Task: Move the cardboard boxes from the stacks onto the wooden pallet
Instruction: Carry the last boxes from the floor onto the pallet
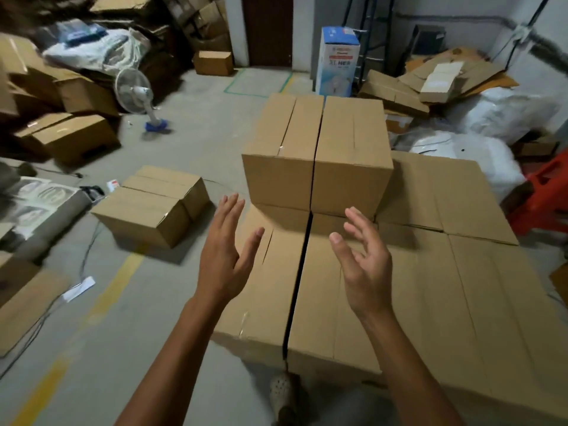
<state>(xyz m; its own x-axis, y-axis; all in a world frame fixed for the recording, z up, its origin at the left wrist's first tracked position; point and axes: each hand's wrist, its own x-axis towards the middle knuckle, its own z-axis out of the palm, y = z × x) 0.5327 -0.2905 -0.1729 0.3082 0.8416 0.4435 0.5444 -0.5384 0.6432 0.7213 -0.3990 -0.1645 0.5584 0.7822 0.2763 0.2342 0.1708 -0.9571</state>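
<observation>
Two plain brown cardboard boxes (316, 155) are sitting side by side on the upper tier, atop a flat lower layer of boxes (430, 287). I am reaching with my left hand (226, 253) and right hand (364, 256), both spread wide and empty. Advisable: clasp opposite sides of one box, lifting level. The pallet is not visible.

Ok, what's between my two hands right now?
Nothing held: the head view shows the left hand and right hand open, with only the lower box tops and their dark seam behind.
</observation>
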